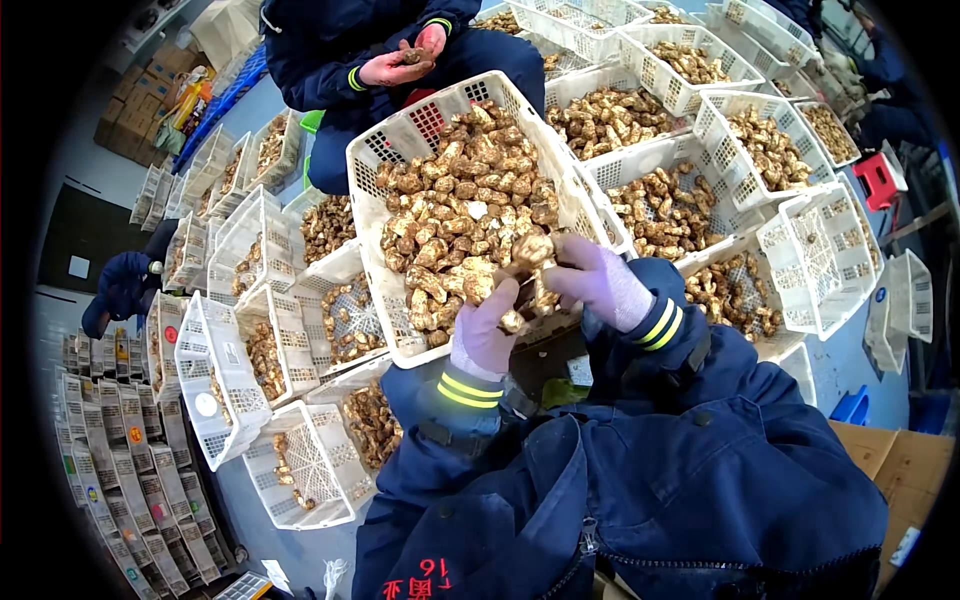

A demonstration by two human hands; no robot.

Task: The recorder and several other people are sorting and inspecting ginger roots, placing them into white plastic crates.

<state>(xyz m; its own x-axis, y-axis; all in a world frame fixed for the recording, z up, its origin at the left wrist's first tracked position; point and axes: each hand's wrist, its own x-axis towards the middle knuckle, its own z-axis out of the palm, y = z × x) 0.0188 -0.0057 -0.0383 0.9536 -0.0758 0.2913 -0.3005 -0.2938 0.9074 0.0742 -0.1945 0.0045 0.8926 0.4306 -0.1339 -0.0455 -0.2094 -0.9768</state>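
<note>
My right hand [604,284], in a pale purple glove, grips a brown-and-white mushroom [533,252] over the near edge of a large white perforated crate [375,262]. Close beside it, my left hand [482,335], gloved alike, is closed at a mushroom's pale end [512,321]; part of its grip is hidden by its own fingers. A heap of similar thick-stemmed mushrooms [470,190] fills the crate under both hands. A small white scrap [477,210] lies on the heap.
Across the crate sits a co-worker, whose bare hands [402,66] hold a mushroom. White crates of mushrooms [665,205] crowd the right side, and more crates [262,340] stand at the left. A red stool [880,180] is far right; cardboard [895,470] lies near right.
</note>
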